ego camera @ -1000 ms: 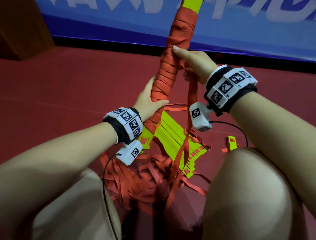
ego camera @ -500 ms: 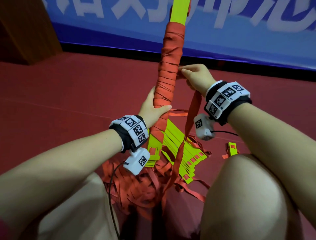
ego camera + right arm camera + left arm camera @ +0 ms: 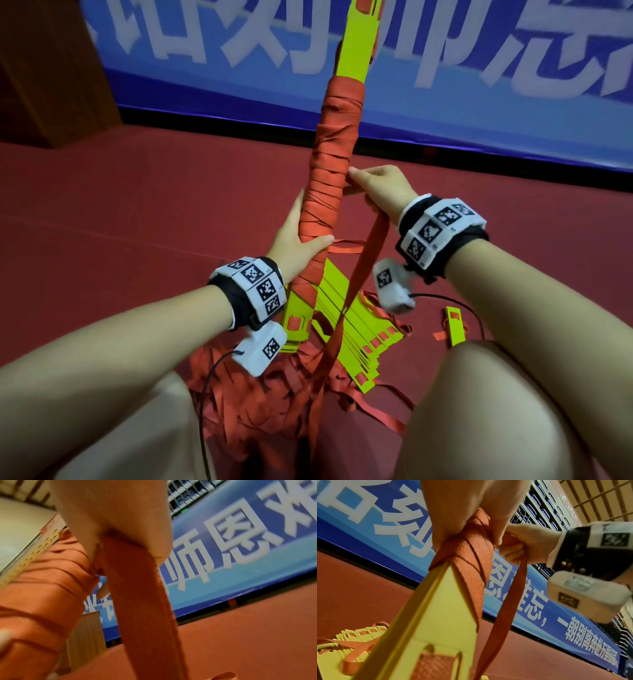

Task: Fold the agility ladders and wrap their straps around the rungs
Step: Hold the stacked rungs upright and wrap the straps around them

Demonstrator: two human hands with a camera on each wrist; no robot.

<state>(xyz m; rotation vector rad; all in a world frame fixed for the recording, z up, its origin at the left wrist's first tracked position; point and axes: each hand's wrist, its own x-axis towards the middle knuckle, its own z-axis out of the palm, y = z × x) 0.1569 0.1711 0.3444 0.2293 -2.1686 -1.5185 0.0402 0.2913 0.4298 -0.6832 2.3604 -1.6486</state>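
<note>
Your left hand [image 3: 301,236] grips the wrapped bundle [image 3: 329,192] (held upright). Your right hand [image 3: 380,188] pinches the loose strap [image 3: 368,253] against it.

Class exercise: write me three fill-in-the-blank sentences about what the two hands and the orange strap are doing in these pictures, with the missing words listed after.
1. The left hand grips the wrapped bundle of rungs ____ the right hand.
2. The right hand pinches the loose ____ strap.
3. The unwrapped yellow rungs lie on the ____ floor.

Missing words: below; orange; red
</note>
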